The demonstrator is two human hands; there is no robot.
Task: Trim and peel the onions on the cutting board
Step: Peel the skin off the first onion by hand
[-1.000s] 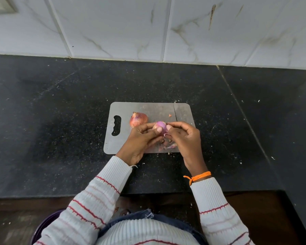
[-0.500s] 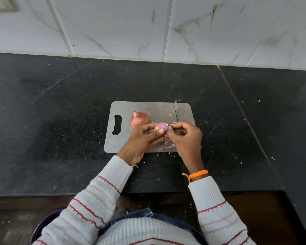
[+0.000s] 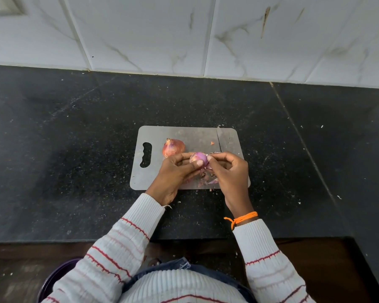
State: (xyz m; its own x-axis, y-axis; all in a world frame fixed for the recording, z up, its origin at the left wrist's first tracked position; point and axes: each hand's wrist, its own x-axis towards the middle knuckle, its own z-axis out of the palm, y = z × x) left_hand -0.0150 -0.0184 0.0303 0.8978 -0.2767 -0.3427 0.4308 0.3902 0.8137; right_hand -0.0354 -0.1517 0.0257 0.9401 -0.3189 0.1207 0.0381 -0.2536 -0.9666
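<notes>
Held part-peeled onion (image 3: 199, 159) above cutting board (image 3: 190, 136), L hand (image 3: 177, 171) curled round it, R hand (image 3: 228, 169) pinching skin at its side. 2nd onion (image 3: 173, 147), unpeeled, lay on board just behind L hand. Peel scraps (image 3: 208, 179) under hands; knife blade (image 3: 219, 138) at board's R part, partly hidden by R hand. Black counter (image 3: 74, 149) all round.
</notes>
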